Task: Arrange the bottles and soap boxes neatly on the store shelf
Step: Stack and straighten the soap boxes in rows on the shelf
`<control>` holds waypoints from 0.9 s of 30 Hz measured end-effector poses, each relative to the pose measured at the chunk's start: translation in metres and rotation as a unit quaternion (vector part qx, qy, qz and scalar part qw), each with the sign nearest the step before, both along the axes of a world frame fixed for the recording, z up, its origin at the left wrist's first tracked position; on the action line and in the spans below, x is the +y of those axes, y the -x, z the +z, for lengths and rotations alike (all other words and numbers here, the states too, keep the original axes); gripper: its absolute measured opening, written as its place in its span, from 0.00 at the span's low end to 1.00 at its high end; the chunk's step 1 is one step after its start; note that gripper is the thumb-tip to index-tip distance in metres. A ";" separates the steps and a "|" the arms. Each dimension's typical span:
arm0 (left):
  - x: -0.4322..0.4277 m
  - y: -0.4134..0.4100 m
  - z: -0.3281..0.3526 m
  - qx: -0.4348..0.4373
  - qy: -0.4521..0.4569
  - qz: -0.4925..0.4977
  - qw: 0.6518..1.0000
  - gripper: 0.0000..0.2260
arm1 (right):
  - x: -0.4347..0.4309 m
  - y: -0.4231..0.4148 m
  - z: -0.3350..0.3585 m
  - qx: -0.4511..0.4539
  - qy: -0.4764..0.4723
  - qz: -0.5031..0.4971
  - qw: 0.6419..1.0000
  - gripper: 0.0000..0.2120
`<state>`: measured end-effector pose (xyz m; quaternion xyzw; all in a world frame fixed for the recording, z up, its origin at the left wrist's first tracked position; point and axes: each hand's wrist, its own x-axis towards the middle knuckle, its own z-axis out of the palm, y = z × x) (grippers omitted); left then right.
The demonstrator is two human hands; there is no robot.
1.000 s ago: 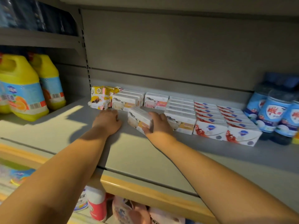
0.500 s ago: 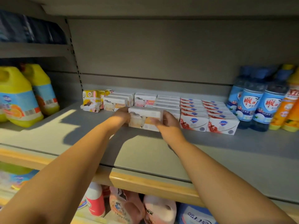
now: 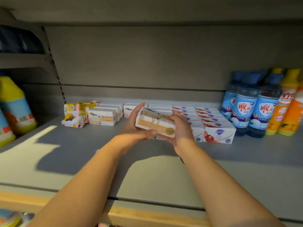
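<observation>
A white soap box with a tan band and a horse drawing (image 3: 155, 124) is lifted off the grey shelf (image 3: 82, 161), tilted, between both hands. My left hand (image 3: 134, 126) grips its left end and underside. My right hand (image 3: 180, 128) grips its right end. Behind them lie rows of white soap boxes (image 3: 105, 116) and red-and-white soap boxes (image 3: 216, 128). Yellow soap packs (image 3: 75, 113) stand at the left end of the row. Blue bottles (image 3: 246, 108) and orange bottles (image 3: 285, 108) stand at the right.
Large yellow detergent jugs (image 3: 14, 105) stand on the neighbouring shelf at the left. A wooden-coloured price strip (image 3: 147, 215) runs along the shelf's front edge. The shelf above is close overhead, and products show on the shelf below at the bottom left.
Both hands have lifted the white horse soap box off the shelf and tilted it toward me. The camera has shifted right, bringing the orange bottles into view.
</observation>
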<state>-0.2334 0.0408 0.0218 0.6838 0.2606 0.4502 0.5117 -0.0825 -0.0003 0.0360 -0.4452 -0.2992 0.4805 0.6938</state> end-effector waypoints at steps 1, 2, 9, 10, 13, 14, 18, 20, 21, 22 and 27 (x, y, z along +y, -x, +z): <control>0.000 0.003 -0.002 0.017 -0.007 0.004 1.000 0.36 | -0.001 0.000 0.001 0.012 0.005 0.005 1.000 0.12; -0.001 0.006 -0.002 0.022 0.000 0.007 1.000 0.37 | -0.003 -0.001 0.002 0.014 0.011 0.007 1.000 0.13; 0.007 0.003 -0.006 0.107 -0.090 0.156 0.978 0.13 | -0.008 0.002 -0.001 0.041 -0.067 0.105 0.991 0.23; 0.008 0.004 -0.008 0.139 -0.106 0.177 0.969 0.16 | -0.009 0.003 -0.002 0.011 -0.069 0.103 0.992 0.23; 0.007 0.009 -0.011 0.148 -0.149 0.201 0.957 0.23 | -0.008 0.007 -0.005 -0.130 -0.018 0.057 0.990 0.15; 0.008 0.010 -0.012 0.138 -0.166 0.195 0.957 0.20 | -0.007 0.008 -0.005 -0.163 0.009 0.041 0.986 0.13; 0.008 0.009 -0.011 0.153 -0.133 0.169 0.964 0.12 | -0.007 0.001 -0.007 -0.273 0.108 0.016 0.956 0.32; 0.003 0.006 -0.011 0.130 -0.075 0.179 0.972 0.14 | -0.008 -0.002 -0.008 -0.300 0.129 0.019 0.945 0.36; 0.000 0.004 -0.009 0.106 -0.056 0.186 0.975 0.14 | -0.008 -0.003 -0.008 -0.299 0.130 0.025 0.945 0.36; -0.004 0.001 -0.007 0.074 -0.048 0.189 0.978 0.13 | -0.008 -0.004 -0.008 -0.288 0.127 0.034 0.948 0.36; -0.005 -0.005 -0.003 -0.106 0.001 0.142 0.984 0.13 | -0.008 -0.013 -0.011 -0.046 0.147 0.147 0.977 0.28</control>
